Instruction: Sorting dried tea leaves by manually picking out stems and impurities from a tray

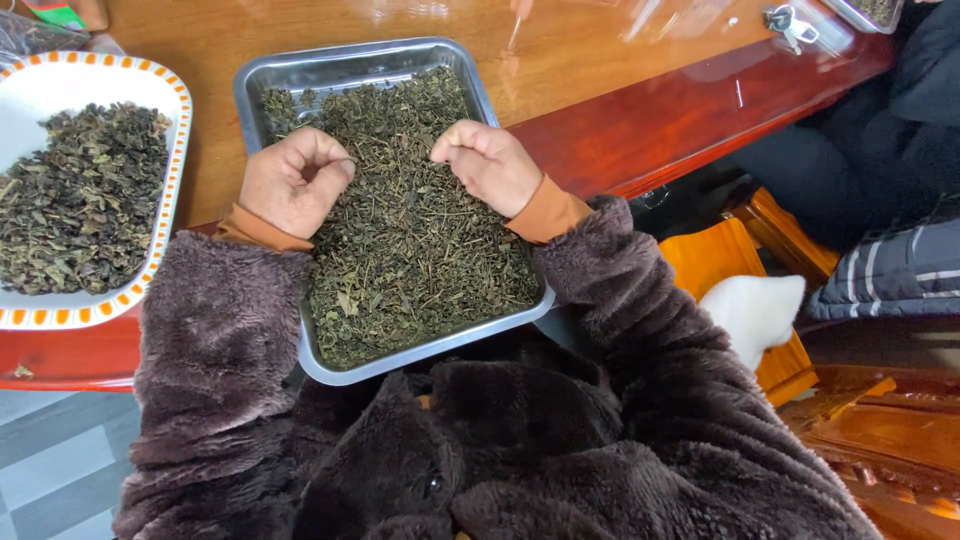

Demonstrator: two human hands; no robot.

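A rectangular metal tray [300,72] full of dried dark green leaves [415,250] rests on the wooden table's near edge. My left hand [292,180] lies on the leaves at the tray's left side, fingers curled inward. Over the leaves at the tray's middle right, my right hand [490,165] has its fingers pinched together; whether leaves are between them I cannot tell. Both arms wear fuzzy brown sleeves with orange cuffs.
A white plate with an orange patterned rim [170,90] holds more dried leaves at the left. Another person in dark clothing [900,150] sits at the right. A wooden stool [740,260] stands below the glossy table [620,60]. Keys [790,25] lie at the far right.
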